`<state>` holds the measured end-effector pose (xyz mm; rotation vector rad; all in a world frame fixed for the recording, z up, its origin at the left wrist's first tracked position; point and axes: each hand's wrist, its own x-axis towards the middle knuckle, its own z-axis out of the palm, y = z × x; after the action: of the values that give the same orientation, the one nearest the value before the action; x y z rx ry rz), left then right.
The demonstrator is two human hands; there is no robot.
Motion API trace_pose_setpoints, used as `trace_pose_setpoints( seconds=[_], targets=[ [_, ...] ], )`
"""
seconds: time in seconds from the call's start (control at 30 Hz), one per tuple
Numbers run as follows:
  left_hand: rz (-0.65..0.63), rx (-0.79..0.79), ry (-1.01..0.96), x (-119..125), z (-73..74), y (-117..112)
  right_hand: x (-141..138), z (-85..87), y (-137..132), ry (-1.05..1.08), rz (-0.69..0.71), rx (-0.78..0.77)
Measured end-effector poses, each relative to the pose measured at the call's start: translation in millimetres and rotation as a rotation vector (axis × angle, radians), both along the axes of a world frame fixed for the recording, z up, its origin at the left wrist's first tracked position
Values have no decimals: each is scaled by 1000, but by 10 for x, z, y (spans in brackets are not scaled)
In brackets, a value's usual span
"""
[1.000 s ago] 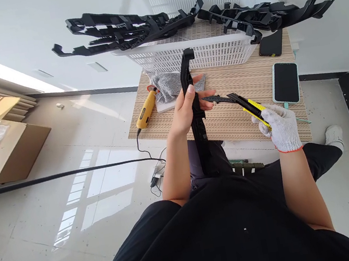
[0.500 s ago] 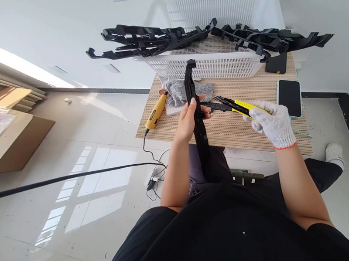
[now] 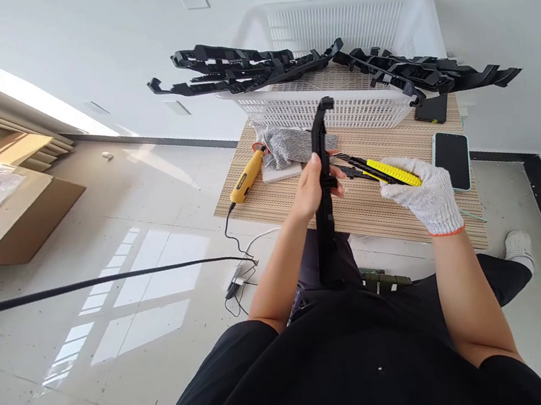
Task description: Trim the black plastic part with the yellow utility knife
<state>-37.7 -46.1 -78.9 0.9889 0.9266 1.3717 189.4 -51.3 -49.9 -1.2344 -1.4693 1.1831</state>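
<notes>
My bare left hand (image 3: 310, 189) is wrapped round a long black plastic trim part (image 3: 324, 214), which stands nearly upright with its hooked end up. The lower end reaches down over my lap. On my right hand (image 3: 420, 189) is a white knitted glove with an orange cuff. It grips the yellow handle of a black-and-yellow utility knife (image 3: 392, 172), whose dark tip points left towards the trim part. Behind the knife, another black-and-yellow tool (image 3: 354, 171) lies on the wooden table (image 3: 369, 214), partly hidden.
A white plastic basket (image 3: 322, 107) at the back holds several black trim parts (image 3: 259, 67) that overhang its sides. A yellow corded rotary tool (image 3: 247, 177) and a grey glove (image 3: 287, 145) lie at left. Two phones, one a light-cased phone (image 3: 451, 161), lie at right.
The trim part and my left hand have shifted right, and the part leans a little more to the right. The knife has turned slightly in my right hand, its tip now close to the part.
</notes>
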Motion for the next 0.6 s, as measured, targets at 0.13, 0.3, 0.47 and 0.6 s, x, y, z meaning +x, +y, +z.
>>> trace_pose_setpoints(
  seconds=[0.13, 0.3, 0.47, 0.6],
  targets=[
    [-115, -58, -55, 157, -165, -185, 73, 4, 67, -206, 41, 110],
    [-209, -128, -88, 198, -195, -224, 57, -27, 100, -307, -16, 230],
    [-225, -128, -74, 174, -238, -215, 20, 26, 87, -260, 28, 171],
    [-216, -93, -17, 143, -298, -222, 38, 107, 90, -367, 58, 227]
  ],
)
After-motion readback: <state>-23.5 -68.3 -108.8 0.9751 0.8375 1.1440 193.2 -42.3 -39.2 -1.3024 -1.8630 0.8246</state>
